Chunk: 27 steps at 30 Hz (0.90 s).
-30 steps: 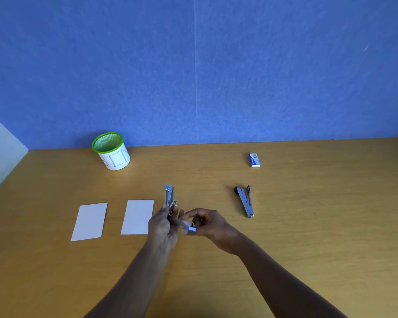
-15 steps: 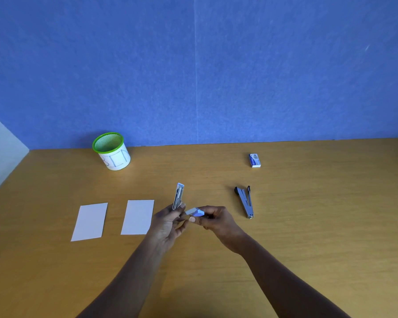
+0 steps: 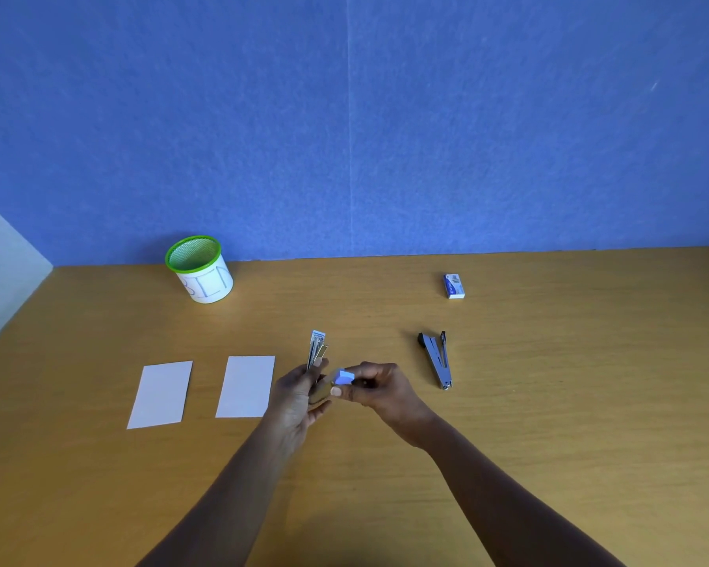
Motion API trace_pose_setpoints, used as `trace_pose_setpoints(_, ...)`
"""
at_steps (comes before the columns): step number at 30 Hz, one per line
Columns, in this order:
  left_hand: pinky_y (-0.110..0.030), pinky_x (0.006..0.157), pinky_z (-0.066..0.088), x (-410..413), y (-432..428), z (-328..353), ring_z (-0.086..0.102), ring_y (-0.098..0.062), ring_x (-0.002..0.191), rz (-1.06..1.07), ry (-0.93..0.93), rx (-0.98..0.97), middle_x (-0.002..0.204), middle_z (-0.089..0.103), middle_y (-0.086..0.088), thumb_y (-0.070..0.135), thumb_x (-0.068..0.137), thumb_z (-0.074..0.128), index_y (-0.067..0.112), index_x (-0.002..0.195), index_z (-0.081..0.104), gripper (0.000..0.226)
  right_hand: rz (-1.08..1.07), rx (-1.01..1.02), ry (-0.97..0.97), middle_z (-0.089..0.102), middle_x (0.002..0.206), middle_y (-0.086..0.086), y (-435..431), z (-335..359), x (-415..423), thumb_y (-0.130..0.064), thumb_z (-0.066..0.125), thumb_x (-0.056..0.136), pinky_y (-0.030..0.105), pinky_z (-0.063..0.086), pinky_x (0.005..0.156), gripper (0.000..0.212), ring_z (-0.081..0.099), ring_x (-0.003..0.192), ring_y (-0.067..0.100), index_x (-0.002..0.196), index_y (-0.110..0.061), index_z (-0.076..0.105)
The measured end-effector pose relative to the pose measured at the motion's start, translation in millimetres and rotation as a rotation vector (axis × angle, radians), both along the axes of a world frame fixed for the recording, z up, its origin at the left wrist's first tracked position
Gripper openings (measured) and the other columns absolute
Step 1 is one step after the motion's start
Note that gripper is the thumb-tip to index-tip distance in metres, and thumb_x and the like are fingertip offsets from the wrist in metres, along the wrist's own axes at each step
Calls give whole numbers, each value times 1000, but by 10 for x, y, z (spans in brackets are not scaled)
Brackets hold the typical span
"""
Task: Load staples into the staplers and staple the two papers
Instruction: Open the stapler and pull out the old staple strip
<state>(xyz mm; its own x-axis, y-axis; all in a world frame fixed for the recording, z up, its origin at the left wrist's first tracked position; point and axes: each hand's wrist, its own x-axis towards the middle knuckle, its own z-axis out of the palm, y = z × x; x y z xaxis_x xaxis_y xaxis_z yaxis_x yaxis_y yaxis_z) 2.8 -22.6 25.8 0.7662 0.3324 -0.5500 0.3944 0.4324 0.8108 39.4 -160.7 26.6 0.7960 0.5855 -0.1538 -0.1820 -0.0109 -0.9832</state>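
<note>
My left hand (image 3: 297, 396) grips a silver stapler (image 3: 317, 349) above the table, its metal arm pointing away from me. My right hand (image 3: 375, 388) pinches a small blue-and-white staple box (image 3: 343, 377) right beside the stapler's near end. A second stapler (image 3: 436, 358), hinged open, lies on the table to the right of my hands. Two white papers lie side by side at the left, one farther left (image 3: 161, 394) and one (image 3: 246, 385) close to my left hand. Another staple box (image 3: 454, 286) sits far right near the wall.
A white pot with a green mesh rim (image 3: 199, 268), marked BIN, stands at the back left of the wooden table (image 3: 569, 403). A blue wall (image 3: 344, 116) closes the far edge, and a pale panel (image 3: 1, 263) bounds the left side.
The stapler in my left hand has tilted back from leaning right to nearly straight. My right hand stays at its near end with the small box.
</note>
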Motion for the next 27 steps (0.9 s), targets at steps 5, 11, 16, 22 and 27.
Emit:
trace_pose_setpoints(5, -24, 60, 47, 3, -11, 8, 49, -12, 63, -19, 0, -5, 70, 55, -4, 23, 93, 53, 11, 91, 64, 17, 66, -28, 25, 65, 83, -1, -25, -6, 6, 3, 63, 82, 14, 44, 65, 22, 54, 68, 2, 104, 2, 67)
trace_pose_setpoints(11, -20, 39, 36, -6, -45, 35, 42, -6, 39, -32, -34, -118, 55, 46, 1, 32, 98, 41, 10, 93, 65, 33, -128, -89, -20, 55, 53, -16, 55, 26, 58, -6, 56, 89, 15, 37, 54, 17, 38, 52, 1, 93, -15, 71)
trace_pose_setpoints(16, -18, 35, 35, -5, -85, 77, 42, -6, 37, -59, -37, -171, 56, 43, 0, 32, 100, 37, 10, 93, 65, 37, -290, -216, -160, 41, 55, -7, 176, 41, 125, -22, 65, 85, 8, 31, 46, 20, 36, 41, -1, 103, -13, 66)
trace_pose_setpoints(22, -17, 35, 35, -8, -116, 127, 42, -7, 38, -80, -48, -181, 57, 46, -1, 27, 100, 38, 8, 95, 64, 32, -316, -172, -149, 68, 66, -9, 243, 74, 155, -23, 64, 86, 12, 41, 55, 12, 53, 59, 9, 84, -13, 70)
trace_pose_setpoints(27, -15, 36, 34, -36, -114, 145, 47, -6, 43, -74, -93, -124, 57, 53, 2, 26, 97, 45, 7, 96, 66, 28, -306, -202, -170, 63, 56, -14, 227, 75, 170, -22, 61, 89, 9, 32, 46, 19, 42, 42, -1, 84, -7, 72)
